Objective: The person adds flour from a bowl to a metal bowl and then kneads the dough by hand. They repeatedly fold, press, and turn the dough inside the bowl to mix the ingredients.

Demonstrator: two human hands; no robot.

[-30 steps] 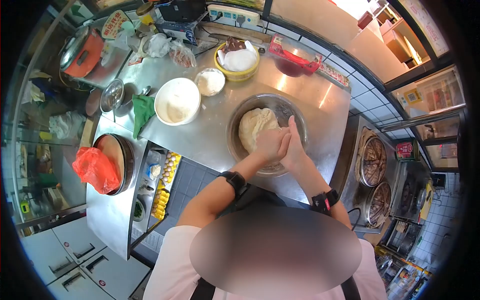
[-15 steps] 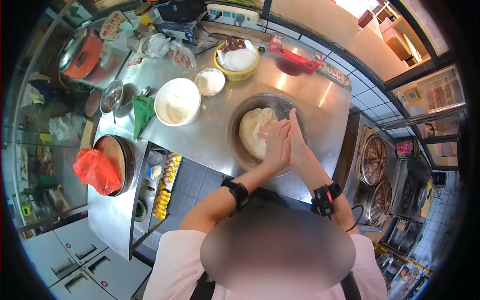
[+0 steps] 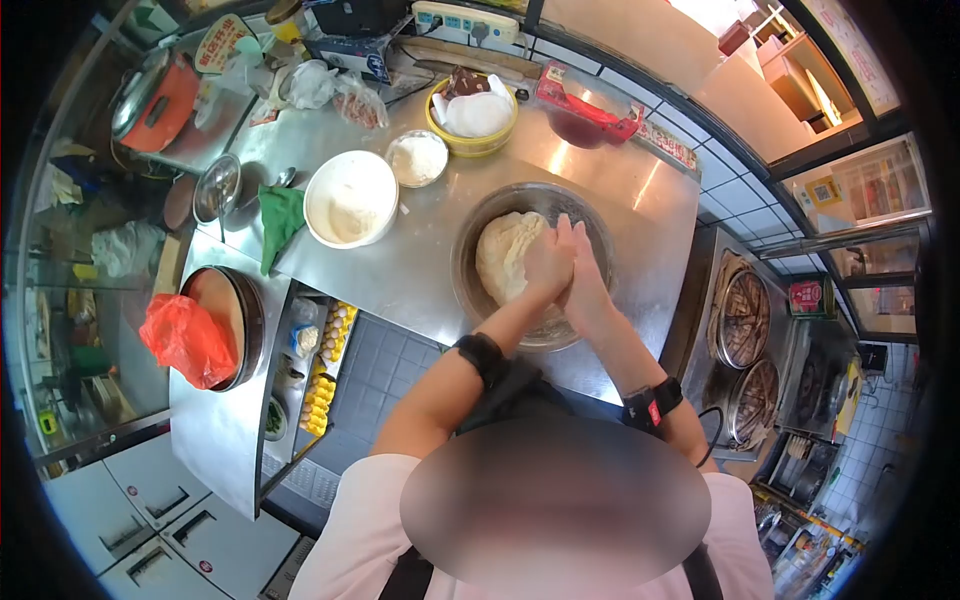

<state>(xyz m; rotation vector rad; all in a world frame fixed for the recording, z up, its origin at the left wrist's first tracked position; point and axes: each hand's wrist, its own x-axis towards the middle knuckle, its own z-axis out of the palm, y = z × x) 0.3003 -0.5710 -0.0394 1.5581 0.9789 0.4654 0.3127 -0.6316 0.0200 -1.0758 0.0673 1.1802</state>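
A pale lump of dough [image 3: 505,255] lies in the left part of a wide metal bowl [image 3: 472,300] on the steel counter. Over the bowl, just right of the dough, my two hands press together. My left hand [image 3: 548,264] has its fingers curled in against the other palm, and whatever may be inside them is hidden. My right hand [image 3: 589,285] is held flat, fingers stretched toward the far rim, holding nothing visible. It cannot be told whether the left knuckles touch the dough.
Left of the bowl stand a white tub [image 3: 351,200] with floury residue and a small bowl of white powder [image 3: 417,159]. A yellow basin [image 3: 472,120] and a red-trimmed container [image 3: 588,105] stand behind. A green cloth [image 3: 281,225] lies left; round pans [image 3: 745,308] stand right.
My left hand has turned from spread fingers over the dough to a curled shape against the right palm. The right hand has shifted slightly down, nearer to me. The dough stays in the bowl.
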